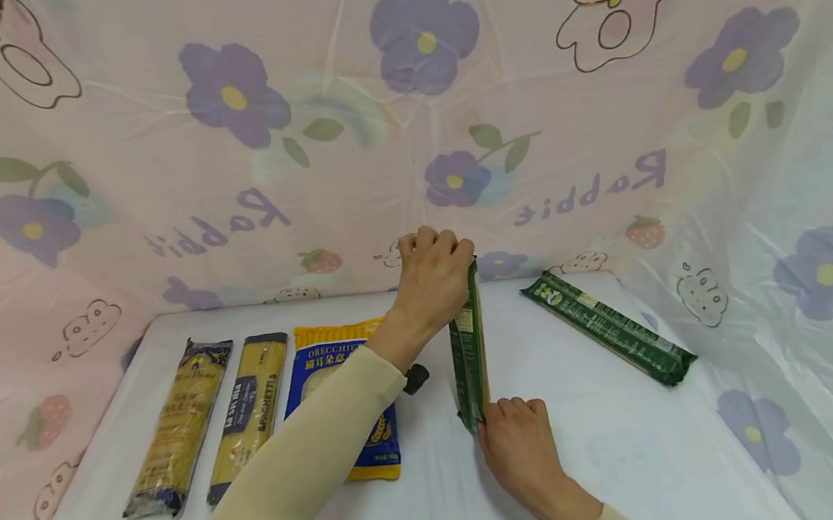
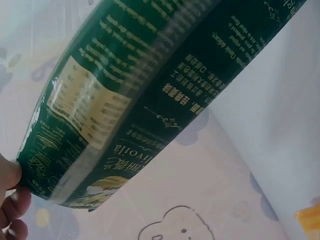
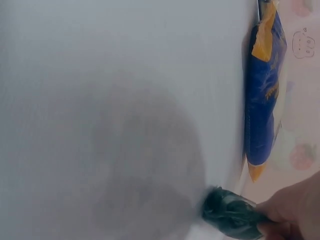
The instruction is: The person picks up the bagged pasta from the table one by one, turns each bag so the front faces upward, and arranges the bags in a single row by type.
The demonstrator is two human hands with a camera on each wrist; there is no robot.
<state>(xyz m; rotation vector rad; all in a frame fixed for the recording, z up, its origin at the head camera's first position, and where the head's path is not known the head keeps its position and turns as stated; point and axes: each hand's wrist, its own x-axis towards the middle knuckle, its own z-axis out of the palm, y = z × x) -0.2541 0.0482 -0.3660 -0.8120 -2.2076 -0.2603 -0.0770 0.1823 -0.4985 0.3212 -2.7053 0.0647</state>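
A long green pasta packet (image 1: 468,355) is held on its narrow edge above the white table, one end toward the back and the other toward the front. My left hand (image 1: 433,279) pinches its far end; in the left wrist view, fingertips (image 2: 15,212) grip a corner and the printed face (image 2: 135,100) fills much of the picture. At the near end, my right hand (image 1: 519,443) grips the packet's crumpled tip (image 3: 232,215), as the right wrist view shows. Left of it lies a blue and yellow orecchiette bag (image 1: 386,455), partly covered by my left forearm.
A second green packet (image 1: 607,329) lies slanted on the right of the white table (image 1: 547,365). To the left lie a spaghetti pack (image 1: 249,402) and another clear-wrapped pasta pack (image 1: 180,429). A patterned curtain (image 1: 348,174) rises behind the table's back edge.
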